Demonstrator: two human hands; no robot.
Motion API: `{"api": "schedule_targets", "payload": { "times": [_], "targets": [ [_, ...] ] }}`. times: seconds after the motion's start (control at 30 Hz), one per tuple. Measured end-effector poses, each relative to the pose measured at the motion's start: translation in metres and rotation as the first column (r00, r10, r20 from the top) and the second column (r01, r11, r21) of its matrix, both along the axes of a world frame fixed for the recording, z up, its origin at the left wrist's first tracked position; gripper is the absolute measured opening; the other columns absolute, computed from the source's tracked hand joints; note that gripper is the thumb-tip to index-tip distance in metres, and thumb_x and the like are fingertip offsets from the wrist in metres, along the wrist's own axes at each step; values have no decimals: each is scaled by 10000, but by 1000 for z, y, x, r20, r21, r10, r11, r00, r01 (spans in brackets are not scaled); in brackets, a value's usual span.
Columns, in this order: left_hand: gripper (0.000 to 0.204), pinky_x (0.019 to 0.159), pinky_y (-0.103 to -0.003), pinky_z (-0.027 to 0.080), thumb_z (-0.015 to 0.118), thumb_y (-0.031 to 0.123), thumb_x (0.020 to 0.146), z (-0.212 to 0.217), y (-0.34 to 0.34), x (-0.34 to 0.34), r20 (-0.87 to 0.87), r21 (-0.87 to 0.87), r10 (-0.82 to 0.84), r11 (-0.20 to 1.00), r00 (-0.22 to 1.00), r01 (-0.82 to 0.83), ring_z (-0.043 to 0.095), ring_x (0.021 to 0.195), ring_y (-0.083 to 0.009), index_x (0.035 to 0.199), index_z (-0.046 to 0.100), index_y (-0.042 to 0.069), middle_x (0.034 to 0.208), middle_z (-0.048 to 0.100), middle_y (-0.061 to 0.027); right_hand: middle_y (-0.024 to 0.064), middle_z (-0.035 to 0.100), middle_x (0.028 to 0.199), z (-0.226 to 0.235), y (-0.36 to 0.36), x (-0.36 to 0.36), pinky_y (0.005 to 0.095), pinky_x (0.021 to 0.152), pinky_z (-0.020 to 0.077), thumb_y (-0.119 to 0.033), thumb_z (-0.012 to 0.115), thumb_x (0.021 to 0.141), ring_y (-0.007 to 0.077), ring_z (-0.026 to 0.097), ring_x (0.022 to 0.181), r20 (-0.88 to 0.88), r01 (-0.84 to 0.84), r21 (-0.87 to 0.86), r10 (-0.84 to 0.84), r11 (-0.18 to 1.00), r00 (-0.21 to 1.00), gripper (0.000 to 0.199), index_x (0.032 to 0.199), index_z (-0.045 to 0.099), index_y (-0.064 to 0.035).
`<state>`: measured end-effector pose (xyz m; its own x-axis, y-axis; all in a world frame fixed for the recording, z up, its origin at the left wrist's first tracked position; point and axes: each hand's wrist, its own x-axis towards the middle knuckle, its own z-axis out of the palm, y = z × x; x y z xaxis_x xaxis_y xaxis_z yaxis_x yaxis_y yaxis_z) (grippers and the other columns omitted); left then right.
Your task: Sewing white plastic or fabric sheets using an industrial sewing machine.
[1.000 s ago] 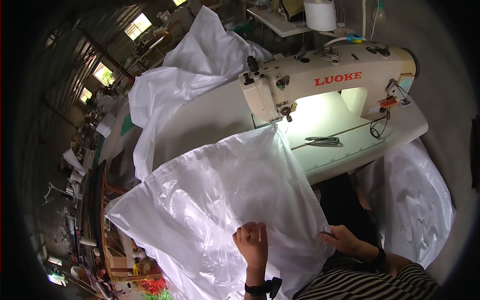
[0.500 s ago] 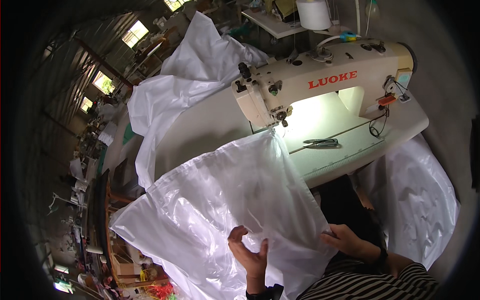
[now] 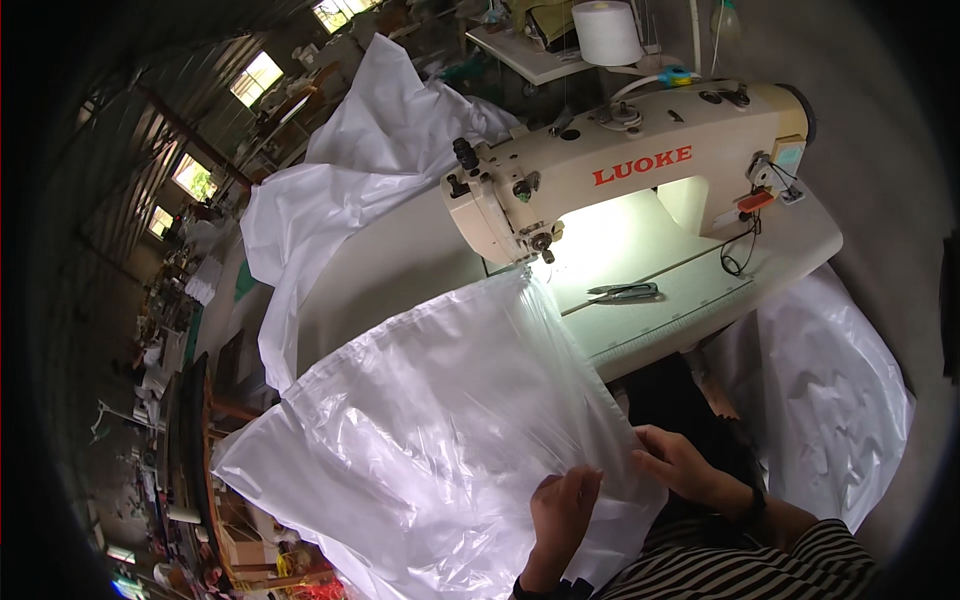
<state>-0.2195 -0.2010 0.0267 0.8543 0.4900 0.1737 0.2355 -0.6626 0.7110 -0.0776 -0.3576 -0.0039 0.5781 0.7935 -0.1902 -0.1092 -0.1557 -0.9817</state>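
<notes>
A shiny white plastic sheet (image 3: pixel 400 430) spreads over my lap, its far corner reaching under the needle area of the sewing machine (image 3: pixel 640 165). My left hand (image 3: pixel 562 515) is closed on the sheet near its lower right part, fingers drawn together, with creases running up from the fingertips. Along the right edge of the sheet, my right hand (image 3: pixel 685 468) pinches the border between thumb and fingers. The machine's lamp lights the bed beside the needle. What lies under the presser foot is too small to tell.
Thread snips (image 3: pixel 625 292) lie on the machine bed. More white sheeting (image 3: pixel 370 150) is heaped behind it at left, and another white piece (image 3: pixel 835 400) hangs at right. A white thread cone (image 3: pixel 607 32) stands at the back. Cluttered shelving (image 3: pixel 225 480) runs along the left.
My left hand has moved right, toward my right hand, and its spread fingers have closed on the sheet. My right hand stays at the edge. The whole view has shifted slightly.
</notes>
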Motion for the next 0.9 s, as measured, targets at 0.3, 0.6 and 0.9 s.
{"api": "schedule_targets", "payload": {
  "times": [0.3, 0.6, 0.9],
  "targets": [
    [108, 633, -384, 511, 770, 184, 848, -2, -7, -6, -174, -9, -316, 948, 933, 319, 642, 611, -255, 930, 735, 124, 675, 666, -57, 249, 683, 915, 29, 30, 6, 405, 739, 547, -172, 620, 968, 376, 703, 781, 400, 65, -141, -4, 988, 917, 574, 1483, 410, -30],
    [574, 1136, -561, 357, 689, 241, 920, 2, 125, -19, -265, 583, 494, 766, 828, -270, 423, 1430, -279, 1452, 502, 138, 1577, 428, -38, 244, 682, 846, 21, 17, 18, 431, 682, 540, -94, 544, 974, 387, 699, 777, 440, 62, -160, 14, 985, 898, 520, 1464, 410, 18],
    [354, 973, -447, 521, 635, -33, 865, 26, 100, 65, 150, 384, -113, 922, 982, 47, 635, 1130, -358, 1214, 627, 21, 1321, 632, -145, 212, 691, 854, 32, 54, 23, 410, 624, 555, -99, 628, 940, 367, 691, 700, 742, 181, -106, -43, 978, 669, 505, 1414, 487, 1]
  ]
}}
